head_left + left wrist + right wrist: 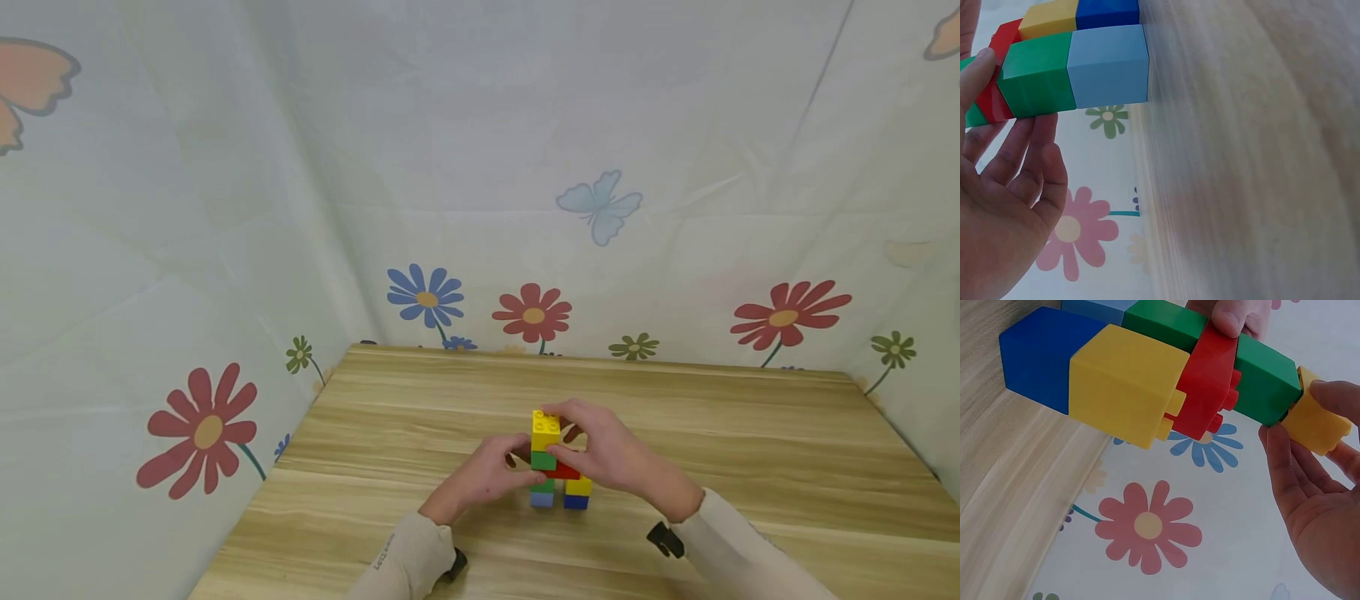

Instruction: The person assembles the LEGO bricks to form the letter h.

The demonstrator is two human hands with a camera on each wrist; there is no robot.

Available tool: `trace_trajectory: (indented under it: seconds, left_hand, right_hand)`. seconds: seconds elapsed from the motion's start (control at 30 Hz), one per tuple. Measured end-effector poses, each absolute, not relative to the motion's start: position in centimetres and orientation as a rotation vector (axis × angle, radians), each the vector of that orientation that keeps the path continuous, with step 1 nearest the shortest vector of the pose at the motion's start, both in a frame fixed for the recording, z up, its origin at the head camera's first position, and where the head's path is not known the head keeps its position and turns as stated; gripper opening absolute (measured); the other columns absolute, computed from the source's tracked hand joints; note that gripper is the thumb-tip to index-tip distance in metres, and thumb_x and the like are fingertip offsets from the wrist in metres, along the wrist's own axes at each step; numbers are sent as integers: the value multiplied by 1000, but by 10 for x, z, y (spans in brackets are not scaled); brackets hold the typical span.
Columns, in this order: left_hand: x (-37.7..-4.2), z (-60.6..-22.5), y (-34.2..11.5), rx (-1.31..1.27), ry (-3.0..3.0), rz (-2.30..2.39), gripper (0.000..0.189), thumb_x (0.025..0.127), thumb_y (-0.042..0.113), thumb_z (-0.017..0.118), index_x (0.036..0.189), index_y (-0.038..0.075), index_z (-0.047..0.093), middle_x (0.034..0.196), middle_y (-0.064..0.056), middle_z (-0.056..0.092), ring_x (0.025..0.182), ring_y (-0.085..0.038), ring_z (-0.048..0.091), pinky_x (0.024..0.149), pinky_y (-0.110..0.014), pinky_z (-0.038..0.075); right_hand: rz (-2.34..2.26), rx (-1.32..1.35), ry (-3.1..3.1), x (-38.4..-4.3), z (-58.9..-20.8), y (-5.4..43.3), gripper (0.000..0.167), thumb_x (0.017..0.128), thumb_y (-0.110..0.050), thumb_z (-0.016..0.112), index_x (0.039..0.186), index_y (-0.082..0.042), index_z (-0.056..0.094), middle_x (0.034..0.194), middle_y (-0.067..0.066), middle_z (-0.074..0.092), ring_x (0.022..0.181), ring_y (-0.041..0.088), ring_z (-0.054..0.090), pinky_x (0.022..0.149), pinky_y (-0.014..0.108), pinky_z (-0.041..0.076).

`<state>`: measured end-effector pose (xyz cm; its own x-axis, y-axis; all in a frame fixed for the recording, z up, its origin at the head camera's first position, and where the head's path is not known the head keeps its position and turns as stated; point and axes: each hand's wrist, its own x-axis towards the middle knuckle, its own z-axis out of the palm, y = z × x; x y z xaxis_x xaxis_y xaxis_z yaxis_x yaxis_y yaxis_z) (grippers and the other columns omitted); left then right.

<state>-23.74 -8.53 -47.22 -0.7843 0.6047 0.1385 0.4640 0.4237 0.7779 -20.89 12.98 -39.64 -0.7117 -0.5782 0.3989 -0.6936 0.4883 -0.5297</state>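
Note:
A toy building-brick structure stands on the table in two columns. Its taller column has a light blue brick (1109, 65) at the bottom, then a green brick (1038, 72). A red brick (1210, 375) bridges from there to a yellow brick (1125, 381), which sits on a dark blue brick (1047, 359). Above the red one comes an upper green brick (1266, 378), topped by another yellow brick (545, 437). My right hand (611, 446) pinches this top brick, which looks slightly tilted, with a thin gap at the green. My left hand (487, 471) grips the column around the red brick, thumb in front.
The wood-grain table (420, 392) extends around the structure on all sides. Behind and to the left hangs a pale cloth (465, 167) printed with flowers and butterflies. Dark straps show at both sleeve cuffs.

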Motion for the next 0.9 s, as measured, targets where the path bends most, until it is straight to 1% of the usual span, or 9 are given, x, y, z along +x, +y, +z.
trace_trajectory:
  seconds: [0.17, 0.37, 0.53, 0.67, 0.9]
  left_hand:
    - [-237, -472, -85, 951, 2513, 1291, 30, 85, 38, 69, 109, 21, 63, 96, 15, 63, 88, -10, 59, 73, -25, 46]
    - [-237, -473, -85, 957, 2516, 1290, 29, 85, 38, 69, 108, 21, 63, 96, 14, 63, 87, -7, 58, 72, -25, 47]
    - [-238, -473, -85, 953, 2520, 1293, 28, 85, 38, 69, 108, 21, 63, 96, 15, 64, 87, -8, 58, 72, -25, 47]
    - [-237, -473, -85, 946, 2516, 1296, 29, 85, 37, 70, 108, 21, 64, 96, 14, 64, 87, -7, 58, 72, -25, 47]
    - [-236, -471, -85, 927, 2524, 1287, 30, 85, 37, 70, 109, 21, 64, 96, 15, 64, 87, -5, 57, 74, -25, 47]
  right_hand:
    - [1008, 1092, -2566, -208, -397, 129, 48, 82, -13, 75, 125, -6, 54, 111, 3, 60, 85, 10, 59, 73, 28, 53]
    - [1000, 1085, -2552, -207, -397, 128, 47, 81, -12, 76, 123, -5, 55, 110, 3, 60, 83, 10, 60, 72, 29, 54]
    - [1010, 1075, -2564, -209, -397, 128, 46, 82, -13, 75, 123, -5, 55, 111, 4, 61, 83, 12, 60, 72, 32, 54]
    - [1015, 1061, -2588, -209, -396, 128, 46, 82, -14, 75, 123, -5, 56, 111, 4, 61, 84, 13, 60, 73, 31, 54]
    - [1015, 1051, -2601, -210, -396, 128, 45, 82, -15, 75, 122, -5, 56, 111, 3, 61, 84, 13, 60, 73, 29, 53]
